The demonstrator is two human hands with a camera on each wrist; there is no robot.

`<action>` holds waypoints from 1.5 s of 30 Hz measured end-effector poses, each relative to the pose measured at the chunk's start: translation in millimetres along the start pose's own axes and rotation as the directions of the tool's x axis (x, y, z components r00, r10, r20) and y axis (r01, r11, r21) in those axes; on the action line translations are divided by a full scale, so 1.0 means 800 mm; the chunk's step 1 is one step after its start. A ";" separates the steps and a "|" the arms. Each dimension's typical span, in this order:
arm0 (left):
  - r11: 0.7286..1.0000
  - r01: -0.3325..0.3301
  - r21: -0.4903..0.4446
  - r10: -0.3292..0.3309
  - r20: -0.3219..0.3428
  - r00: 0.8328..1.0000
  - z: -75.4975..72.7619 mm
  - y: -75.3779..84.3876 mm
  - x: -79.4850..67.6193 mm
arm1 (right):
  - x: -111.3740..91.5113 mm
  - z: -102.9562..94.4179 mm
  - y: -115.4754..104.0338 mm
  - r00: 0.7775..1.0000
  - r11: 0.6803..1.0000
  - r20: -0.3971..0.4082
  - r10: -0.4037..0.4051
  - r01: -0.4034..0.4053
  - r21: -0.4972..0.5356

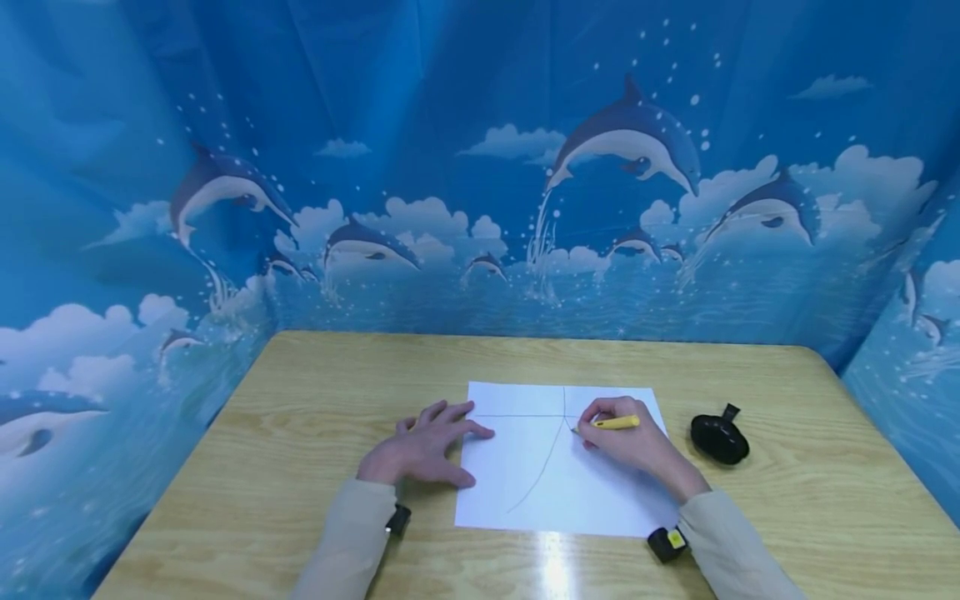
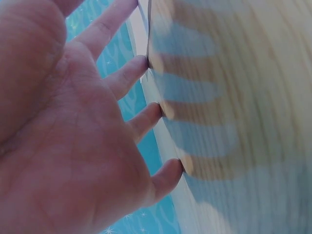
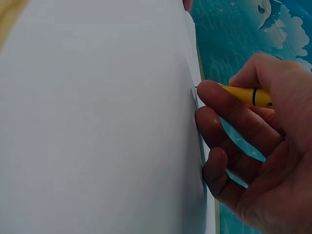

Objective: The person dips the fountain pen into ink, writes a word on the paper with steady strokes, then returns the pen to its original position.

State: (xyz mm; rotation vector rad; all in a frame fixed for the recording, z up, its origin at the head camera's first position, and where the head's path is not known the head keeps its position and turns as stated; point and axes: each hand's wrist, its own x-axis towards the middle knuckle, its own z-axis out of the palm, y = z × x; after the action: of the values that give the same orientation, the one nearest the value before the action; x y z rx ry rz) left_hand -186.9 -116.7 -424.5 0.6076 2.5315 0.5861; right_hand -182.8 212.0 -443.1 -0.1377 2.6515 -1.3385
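Note:
A white sheet of paper (image 1: 495, 467) lies on the table, with thin dark lines on it. One runs across near the top, another comes down from the upper edge, and from their crossing a curve sweeps to the lower left. My right hand (image 1: 626, 433) pinches a yellow pen (image 1: 618, 422), its tip at the paper just right of the curve's top. In the right wrist view the yellow pen (image 3: 243, 95) sits between thumb and fingers. Spread fingers of my left hand (image 1: 423, 448) rest at the sheet's left edge; the left wrist view shows the palm (image 2: 83, 126).
A small black dish-like object with a short tab (image 1: 720, 437) stands right of the paper. The wooden table (image 1: 337, 375) reaches back to a blue curtain (image 1: 450, 167) printed with dolphins and clouds. Each wrist carries a small black device (image 1: 667, 544).

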 end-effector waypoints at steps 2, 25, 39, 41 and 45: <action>1.000 0.000 0.000 0.000 -0.001 1.000 0.000 0.000 0.000 | 0.000 0.000 0.001 1.000 1.000 0.005 0.005 -0.005 -0.003; 1.000 -0.006 0.007 0.006 -0.010 1.000 0.002 -0.001 0.001 | -0.009 -0.002 0.000 1.000 0.999 0.015 -0.016 0.017 -0.035; 1.000 0.000 0.002 0.000 -0.009 1.000 0.001 0.000 0.000 | -0.013 -0.003 0.003 1.000 0.998 0.020 0.009 -0.008 -0.062; 1.000 -0.001 0.001 0.001 -0.007 1.000 0.001 0.000 0.000 | -0.013 -0.004 0.004 1.000 0.998 0.024 -0.001 0.002 -0.063; 1.000 0.001 0.000 -0.001 -0.006 1.000 0.001 0.001 0.000 | -0.015 -0.004 0.005 0.999 0.998 0.030 -0.016 0.018 -0.056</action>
State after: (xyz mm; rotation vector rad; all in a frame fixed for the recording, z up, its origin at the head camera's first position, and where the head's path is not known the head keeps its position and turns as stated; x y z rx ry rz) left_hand -186.4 -116.0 -424.9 0.6055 2.5373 0.5879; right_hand -171.4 219.2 -443.2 -0.1857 2.6709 -1.2568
